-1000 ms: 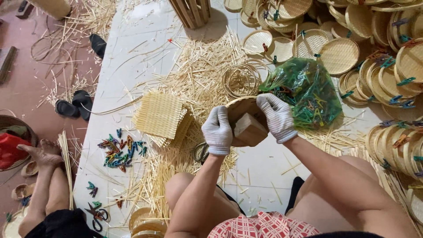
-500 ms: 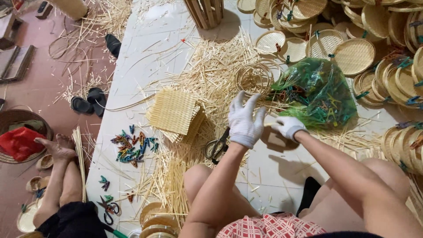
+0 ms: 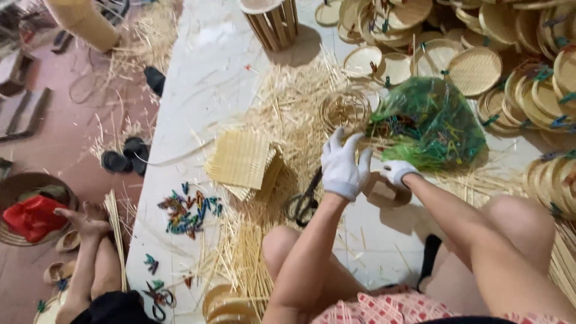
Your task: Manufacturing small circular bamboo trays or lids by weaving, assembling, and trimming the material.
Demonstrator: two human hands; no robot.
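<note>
My left hand (image 3: 343, 165), in a white glove, is raised with its fingers spread just below a coiled bamboo ring (image 3: 345, 111) lying on loose strips. My right hand (image 3: 398, 173), also gloved, is curled at the lower edge of a green plastic bag (image 3: 429, 123) full of coloured clips. Its fingers are hidden against the bag. A small round woven tray (image 3: 384, 193) lies on the white floor under my right wrist. Black scissors (image 3: 303, 201) rest beside my left forearm.
A stack of square woven mats (image 3: 243, 162) and a pile of coloured clips (image 3: 189, 210) lie to the left. Stacked round woven trays (image 3: 480, 66) fill the right side. A slatted wooden stand (image 3: 270, 21) stands ahead. Another person's hand (image 3: 84, 219) is at far left, near sandals (image 3: 123, 159).
Both hands were holding the small woven tray a second ago. It now lies on the floor. My left hand has lifted open toward the ring and my right has gone to the bag.
</note>
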